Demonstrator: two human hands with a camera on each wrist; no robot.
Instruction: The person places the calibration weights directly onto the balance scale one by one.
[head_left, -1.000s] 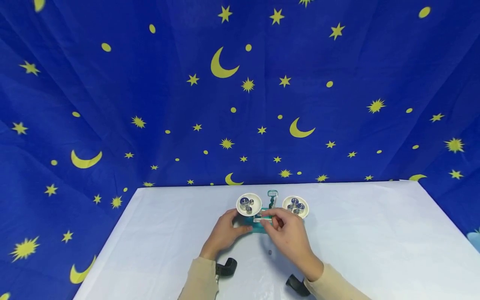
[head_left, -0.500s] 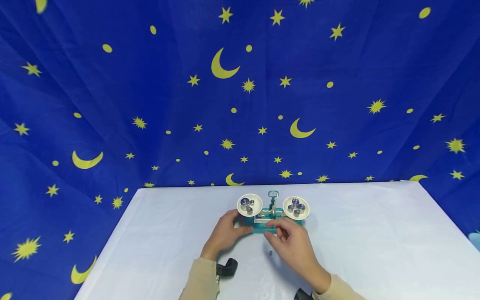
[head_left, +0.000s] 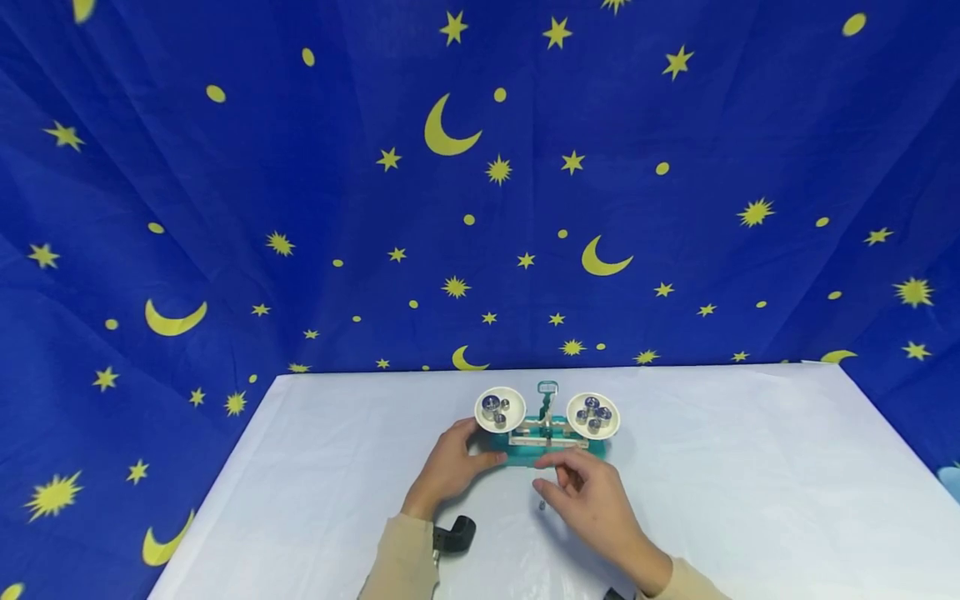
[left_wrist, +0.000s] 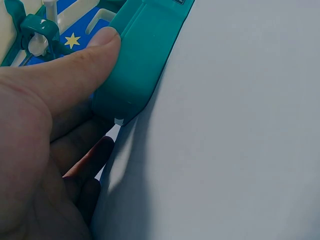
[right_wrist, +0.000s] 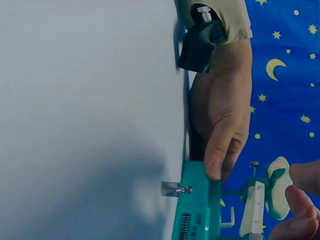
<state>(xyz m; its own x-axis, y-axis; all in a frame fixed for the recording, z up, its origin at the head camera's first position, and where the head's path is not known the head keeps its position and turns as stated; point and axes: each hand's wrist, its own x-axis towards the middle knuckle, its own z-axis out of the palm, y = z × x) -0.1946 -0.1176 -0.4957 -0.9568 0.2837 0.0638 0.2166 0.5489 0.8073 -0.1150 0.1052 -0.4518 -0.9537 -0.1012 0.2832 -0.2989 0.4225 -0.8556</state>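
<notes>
A teal balance scale stands on the white table. My left hand grips the left end of its base, thumb on top, as the left wrist view shows with the teal base. Metal weights sit in the left white pan; several more weights stand in the right pan. My right hand hovers before the base, thumb and index finger apart, nothing visible between them. One small metal weight lies below those fingertips; the right wrist view shows this weight too.
White table cover spreads around the scale. A blue curtain with yellow stars and moons hangs behind the table. A black wrist camera mount juts from the left sleeve.
My right hand has drawn back from the scale's beam toward the near side, and the beam has come into view. My left hand keeps its grip. The weights have stayed put.
</notes>
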